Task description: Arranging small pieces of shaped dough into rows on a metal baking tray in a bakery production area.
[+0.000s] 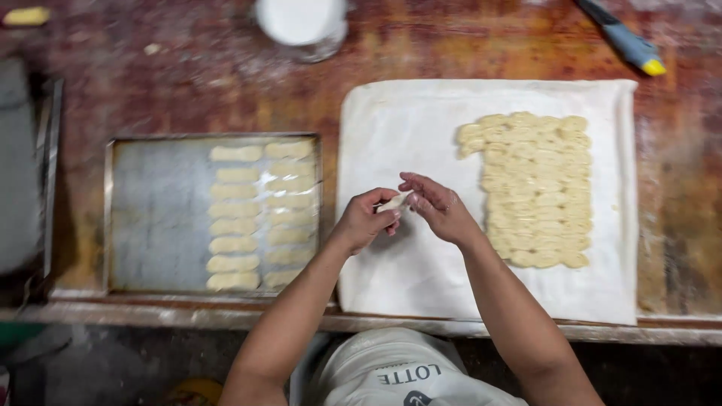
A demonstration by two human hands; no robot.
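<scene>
Dough piece (396, 201), small and pale, sits at frame centre, pinched between fingertips of the left hand (366, 219) and right hand (440, 208) above the white cloth (406, 135). Right of centre, a block of cut dough strips (535, 189) lies on that cloth. Left of centre, a metal tray (150, 210) holds two columns of shaped pieces (256, 214).

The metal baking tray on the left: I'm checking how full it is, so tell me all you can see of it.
The rectangular grey metal baking tray lies flat on the floury reddish wooden table, left of the white cloth. Its raised rim looks worn and dusted. Two columns of pale oblong dough pieces fill its right half; the left half is bare. Neither hand touches it.
</scene>
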